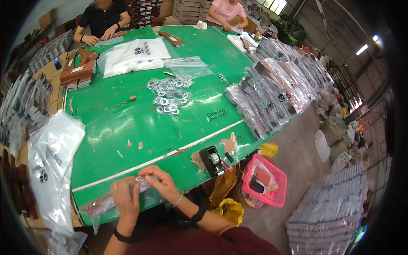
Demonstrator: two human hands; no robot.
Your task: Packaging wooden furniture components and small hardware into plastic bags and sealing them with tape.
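A clear plastic bag (104,205) with a long reddish-brown piece inside lies along the near edge of the green table (127,110). My left hand (125,197) is over its right part, fingers bent and pinching the plastic. Close beside it, my right hand (162,182) grips the bag's right end between thumb and fingers. The fingers partly hide that end, so I cannot make out how it is folded. To the right of my hands stands a black tape dispenser (212,161) with a roll in it.
Small bagged metal rings (170,93) lie mid-table. White plastic bags (138,55) are stacked beyond, with more bags (55,157) at left. Packed pieces (272,91) line the right edge. A pink basket (264,180) stands right of me. Two people work at the far side.
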